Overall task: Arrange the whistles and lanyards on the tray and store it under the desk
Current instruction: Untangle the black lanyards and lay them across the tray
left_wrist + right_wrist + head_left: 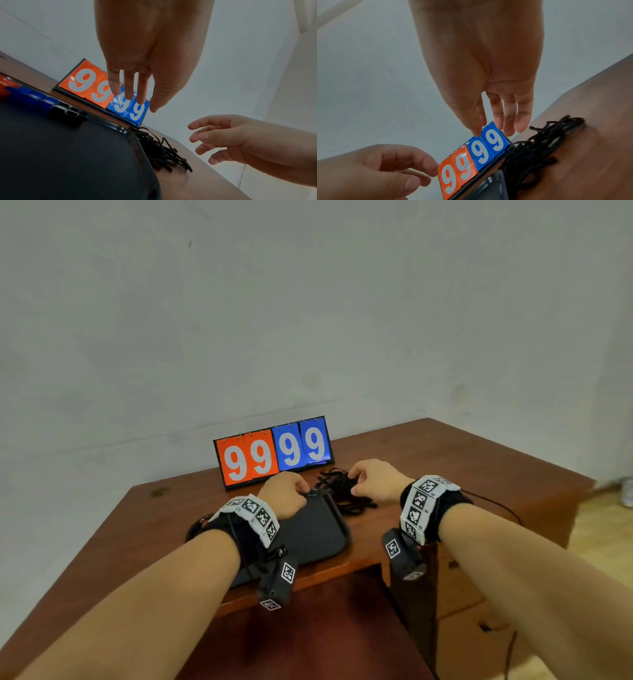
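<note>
We see the left grip (147,56) relaxed, empty, above the tray (68,155); at three o'clock, the right grip (228,136) hangs loose over the lanyards (163,152), perhaps touching them.

Scoreboard (274,451): orange 99, blue 99

desk (445,460): brown wood | on it: tray (318,529), lanyards (346,491), scoreboard (274,453)

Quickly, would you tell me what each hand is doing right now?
Left hand: open, fingers straight, holding nothing.
Right hand: open, fingers relaxed above the lanyards, holding nothing.
</note>
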`<state>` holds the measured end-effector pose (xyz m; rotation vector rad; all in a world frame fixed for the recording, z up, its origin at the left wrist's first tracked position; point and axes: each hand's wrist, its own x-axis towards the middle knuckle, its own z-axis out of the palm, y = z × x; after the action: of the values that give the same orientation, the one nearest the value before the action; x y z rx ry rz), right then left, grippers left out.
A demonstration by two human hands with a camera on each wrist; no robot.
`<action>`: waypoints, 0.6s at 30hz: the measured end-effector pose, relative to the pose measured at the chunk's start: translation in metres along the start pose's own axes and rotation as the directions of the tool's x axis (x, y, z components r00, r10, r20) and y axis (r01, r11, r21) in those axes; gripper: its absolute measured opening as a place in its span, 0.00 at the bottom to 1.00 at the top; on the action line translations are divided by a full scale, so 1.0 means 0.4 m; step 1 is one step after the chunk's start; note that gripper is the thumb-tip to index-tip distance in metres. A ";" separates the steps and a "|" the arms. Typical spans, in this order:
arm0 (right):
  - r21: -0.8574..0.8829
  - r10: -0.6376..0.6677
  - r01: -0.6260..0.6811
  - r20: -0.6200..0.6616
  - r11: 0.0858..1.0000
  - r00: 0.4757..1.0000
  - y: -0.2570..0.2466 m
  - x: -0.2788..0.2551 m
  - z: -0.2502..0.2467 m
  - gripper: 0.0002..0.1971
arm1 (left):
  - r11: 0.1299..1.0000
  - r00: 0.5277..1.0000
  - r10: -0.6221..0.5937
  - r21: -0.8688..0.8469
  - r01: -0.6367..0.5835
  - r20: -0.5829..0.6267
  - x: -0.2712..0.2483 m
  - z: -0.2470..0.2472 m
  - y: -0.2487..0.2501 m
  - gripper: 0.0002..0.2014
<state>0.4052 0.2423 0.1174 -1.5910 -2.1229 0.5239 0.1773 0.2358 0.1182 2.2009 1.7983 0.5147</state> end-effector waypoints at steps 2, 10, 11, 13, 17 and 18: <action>0.012 0.031 -0.030 -0.010 0.999 0.999 0.047 -0.024 -0.018 0.20 | 1.000 1.000 0.008 0.008 -0.009 0.008 0.007 0.029 0.036 0.13; 0.047 0.125 -0.124 -0.021 0.991 0.992 0.199 -0.073 -0.057 0.20 | 0.999 0.999 0.036 0.029 -0.037 0.035 0.053 0.129 0.134 0.12; 0.051 0.137 -0.136 -0.019 0.989 0.990 0.215 -0.074 -0.057 0.21 | 0.999 0.999 0.035 0.031 -0.036 0.042 0.061 0.141 0.142 0.13; 0.066 0.164 -0.163 -0.013 0.985 0.986 0.246 -0.073 -0.053 0.21 | 0.999 0.998 0.035 0.036 -0.037 0.060 0.076 0.170 0.155 0.13; 0.096 0.190 -0.191 0.022 0.977 0.982 0.296 -0.058 -0.028 0.21 | 0.997 0.994 0.029 0.064 -0.035 0.102 0.106 0.224 0.166 0.15; 0.096 0.193 -0.196 0.034 0.976 0.981 0.305 -0.050 -0.020 0.21 | 0.997 0.993 0.025 0.072 -0.033 0.114 0.116 0.235 0.166 0.15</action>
<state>0.5120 0.2560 0.0559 -1.7541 -1.9368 0.7044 0.2842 0.2701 0.0656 2.2593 1.7561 0.3266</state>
